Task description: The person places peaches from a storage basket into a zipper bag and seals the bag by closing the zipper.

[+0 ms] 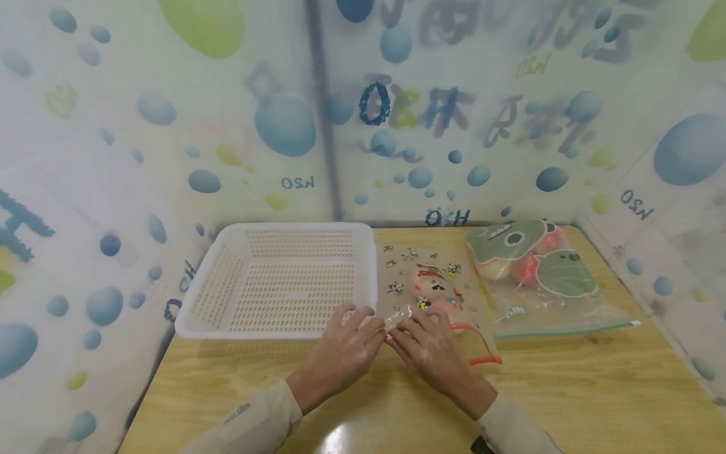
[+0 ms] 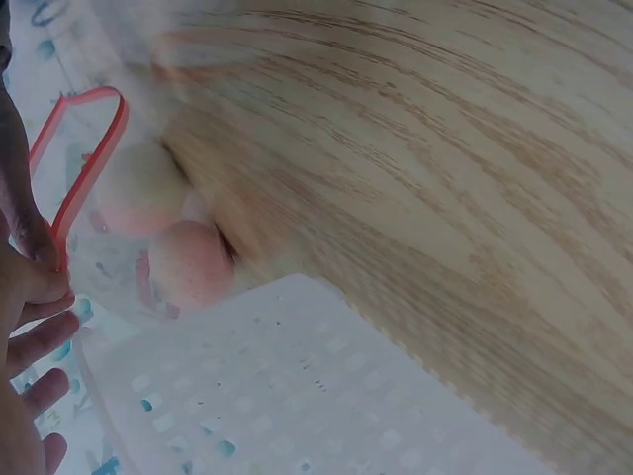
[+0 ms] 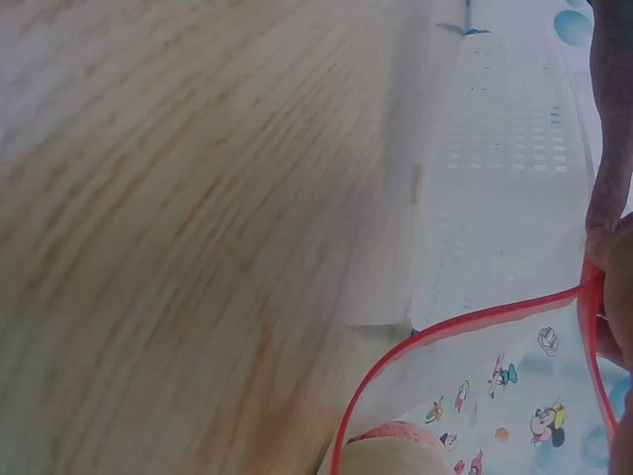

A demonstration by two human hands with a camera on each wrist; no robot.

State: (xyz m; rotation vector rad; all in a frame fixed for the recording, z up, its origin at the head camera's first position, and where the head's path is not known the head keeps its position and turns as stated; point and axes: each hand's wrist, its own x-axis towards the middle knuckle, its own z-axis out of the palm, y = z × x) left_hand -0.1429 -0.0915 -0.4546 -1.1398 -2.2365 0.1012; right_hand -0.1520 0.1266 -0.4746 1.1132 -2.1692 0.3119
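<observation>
A clear zip bag point(image 1: 386, 268) printed with small cartoon figures lies on the table, its mouth towards me. Inside it are pink and pale yellow round fruits that look like peaches point(image 2: 190, 265). My left hand point(image 1: 347, 347) pinches the red zip edge at the bag's left corner between thumb and forefinger, its other fingers spread. Close beside it, my right hand point(image 1: 433, 353) pinches the same edge with thumb and fingers. To the right of the hands, the red zip strip point(image 3: 465, 322) bows apart, so that part of the mouth gapes.
A white plastic basket point(image 1: 371, 271) with slotted sides stands left of the bag, with nothing in it. On the right lies a second zip bag point(image 1: 544, 309), green-edged with green cartoon faces, holding several red and pale round things. Patterned walls border the wooden table point(image 1: 595, 384).
</observation>
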